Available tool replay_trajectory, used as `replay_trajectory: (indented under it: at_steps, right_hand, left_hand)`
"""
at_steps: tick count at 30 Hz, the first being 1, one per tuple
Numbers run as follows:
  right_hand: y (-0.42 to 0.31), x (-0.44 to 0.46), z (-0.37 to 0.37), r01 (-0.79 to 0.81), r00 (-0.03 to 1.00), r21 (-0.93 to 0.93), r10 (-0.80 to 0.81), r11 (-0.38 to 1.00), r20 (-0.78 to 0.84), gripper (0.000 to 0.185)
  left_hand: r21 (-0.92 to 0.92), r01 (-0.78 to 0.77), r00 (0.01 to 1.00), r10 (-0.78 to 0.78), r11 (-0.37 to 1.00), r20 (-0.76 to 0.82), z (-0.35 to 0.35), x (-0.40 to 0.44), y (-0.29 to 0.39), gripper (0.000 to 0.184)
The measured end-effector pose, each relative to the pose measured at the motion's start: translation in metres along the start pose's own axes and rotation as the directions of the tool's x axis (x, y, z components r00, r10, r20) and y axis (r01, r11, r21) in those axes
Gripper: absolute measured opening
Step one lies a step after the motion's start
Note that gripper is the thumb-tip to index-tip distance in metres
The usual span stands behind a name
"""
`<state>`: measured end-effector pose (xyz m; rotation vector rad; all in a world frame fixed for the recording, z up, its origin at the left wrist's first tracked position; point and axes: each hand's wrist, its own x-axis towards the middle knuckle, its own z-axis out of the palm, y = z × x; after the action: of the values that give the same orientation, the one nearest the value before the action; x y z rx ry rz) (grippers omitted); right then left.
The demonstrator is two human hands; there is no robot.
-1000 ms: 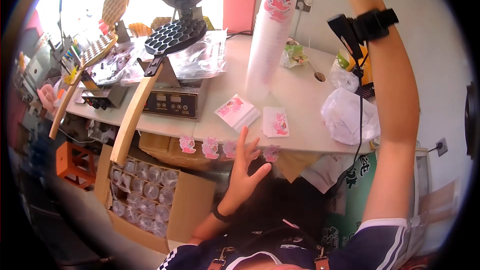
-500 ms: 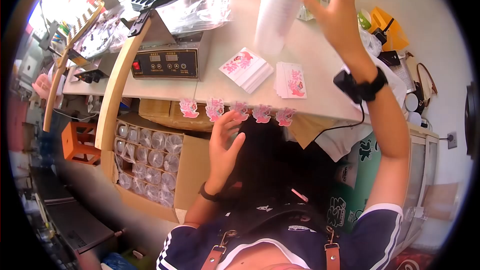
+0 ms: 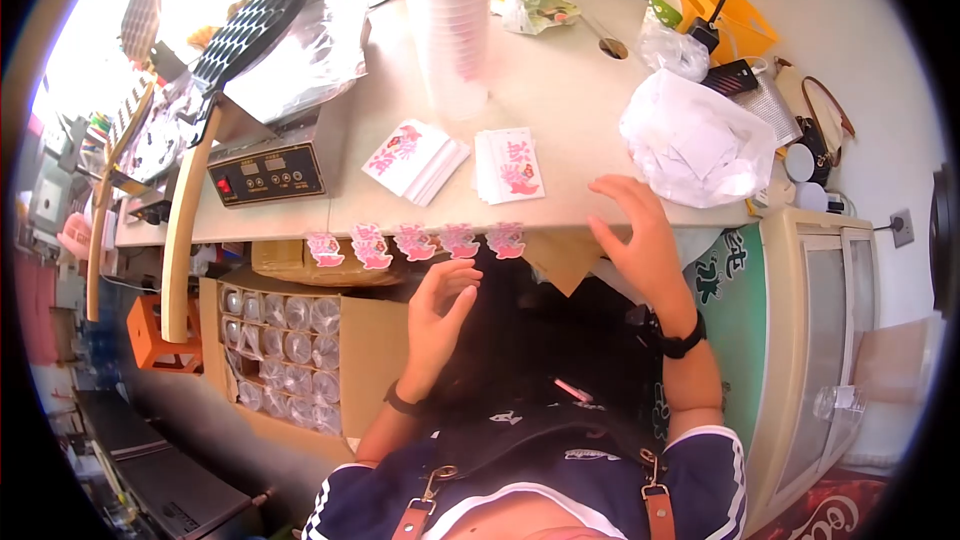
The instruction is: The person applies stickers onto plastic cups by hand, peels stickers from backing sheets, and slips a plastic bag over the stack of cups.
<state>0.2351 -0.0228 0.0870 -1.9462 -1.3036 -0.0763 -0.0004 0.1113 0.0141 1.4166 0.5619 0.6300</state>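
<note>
Both of my hands are raised in front of the table's near edge, with nothing visible in them. My left hand (image 3: 440,310) has its fingers loosely bent and apart, just below a row of pink cut-out stickers (image 3: 414,241) hanging along the edge. My right hand (image 3: 640,245) is open, thumb and fingers spread, right of that row. On the tabletop behind lie two piles of printed sticker cards, a thicker left pile (image 3: 415,162) and a fanned right pile (image 3: 508,166). Beyond them stands a tall stack of clear plastic cups (image 3: 447,30).
Waffle irons with wooden handles (image 3: 180,230) and a control box (image 3: 267,172) stand at left. A white plastic bag (image 3: 700,135) lies at right on the table (image 3: 570,90). Below, a carton (image 3: 375,360) holds wrapped cups beside an orange stool (image 3: 160,330).
My right hand has come down from beside the cup stack to the table's front edge. The view has shifted, uncovering the white bag. My left hand stays near the stickers.
</note>
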Motion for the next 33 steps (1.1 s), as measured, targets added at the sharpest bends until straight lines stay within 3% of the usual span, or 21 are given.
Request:
replay_trajectory:
  at_steps: [4, 11, 13, 16, 18, 20, 22, 24, 26, 28, 30, 31, 33]
  right_hand:
    - [0.012, -0.030, -0.012, -0.130, 0.991, 0.117, 0.130, 0.985, 0.008, 0.031]
    - [0.024, -0.039, -0.031, -0.124, 0.989, 0.170, 0.134, 0.978, -0.054, 0.028]
    - [0.025, -0.014, -0.058, -0.055, 0.994, 0.160, 0.069, 0.985, -0.083, 0.024]
    - [0.068, 0.056, -0.090, -0.054, 0.950, 0.171, 0.104, 0.984, -0.295, 0.022]
    - [0.127, 0.122, -0.103, -0.330, 0.892, -0.113, 0.270, 0.937, -0.364, 0.034]
    - [0.154, 0.168, -0.104, -0.586, 0.811, -0.437, 0.485, 0.683, -0.329, 0.047]
    - [0.183, 0.184, -0.097, -0.646, 0.757, -0.499, 0.569, 0.578, -0.321, 0.051]
    - [0.192, 0.192, -0.087, -0.697, 0.709, -0.515, 0.583, 0.499, -0.396, 0.040]
    - [0.200, 0.207, -0.079, -0.709, 0.702, -0.496, 0.566, 0.502, -0.431, 0.044]
    - [0.197, 0.220, -0.090, -0.595, 0.800, -0.307, 0.512, 0.743, -0.312, 0.028]
    - [0.184, 0.237, -0.102, -0.244, 0.933, -0.014, 0.230, 0.970, -0.276, 0.016]
    - [0.158, 0.239, -0.116, -0.056, 0.957, 0.125, 0.089, 0.991, -0.275, 0.015]
    - [0.095, 0.229, -0.147, 0.006, 0.994, 0.360, 0.035, 0.933, -0.106, 0.014]
  left_hand:
    - [0.000, 0.015, 0.998, -0.015, 1.000, 0.056, 0.018, 0.004, 0.007, 0.031]
    - [0.009, 0.022, 0.992, -0.023, 1.000, 0.122, 0.038, -0.001, 0.016, 0.030]
    - [0.040, 0.051, 0.991, -0.056, 0.998, 0.121, 0.038, -0.007, 0.014, 0.029]
    - [0.011, 0.090, 0.988, -0.091, 0.996, 0.123, 0.036, -0.009, 0.009, 0.028]
    - [-0.031, 0.088, 0.990, -0.084, 0.996, 0.113, 0.040, -0.006, 0.013, 0.027]
    - [-0.073, 0.059, 0.989, -0.048, 0.996, 0.140, 0.047, -0.003, 0.029, 0.027]
    - [-0.152, 0.043, 0.982, -0.013, 0.987, 0.191, 0.053, -0.001, 0.051, 0.028]
    - [-0.166, -0.036, 0.974, 0.072, 0.985, 0.215, 0.054, 0.002, 0.070, 0.027]
    - [-0.136, -0.137, 0.951, 0.169, 0.981, 0.258, 0.043, 0.010, 0.086, 0.028]
    - [-0.100, -0.205, 0.954, 0.221, 0.974, 0.203, 0.034, 0.018, 0.111, 0.027]
    - [-0.101, -0.215, 0.967, 0.226, 0.971, 0.116, 0.026, 0.028, 0.132, 0.028]
    - [-0.106, -0.278, 0.952, 0.288, 0.955, 0.100, 0.022, 0.038, 0.135, 0.028]
    - [-0.135, -0.350, 0.928, 0.363, 0.927, 0.082, 0.025, 0.054, 0.142, 0.028]
